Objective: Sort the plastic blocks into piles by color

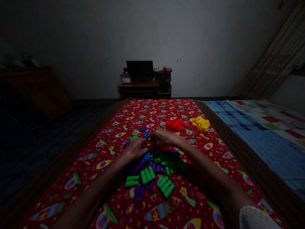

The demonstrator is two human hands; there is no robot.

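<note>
My left hand point(136, 149) is over the left side of a loose pile of plastic building blocks, its fingers curled inward. My right hand point(162, 138) reaches in from the right, fingers bent and pointing toward the left one. The fingertips nearly meet, and what they hold, if anything, is hidden. A blue block point(147, 134) shows just beyond the fingertips; another blue block point(147, 157) lies below the left hand. Nearer me are green blocks point(147, 175) and purple blocks point(139, 193). A bit of red block point(167, 149) shows beneath my right wrist.
A red patterned cloth point(128, 210) covers the surface. Beyond my right hand lie a heap of red blocks point(175, 124) and a heap of yellow blocks point(200, 124). A desk with a dark monitor point(140, 70) stands at the wall. Bedding point(259, 136) is at right.
</note>
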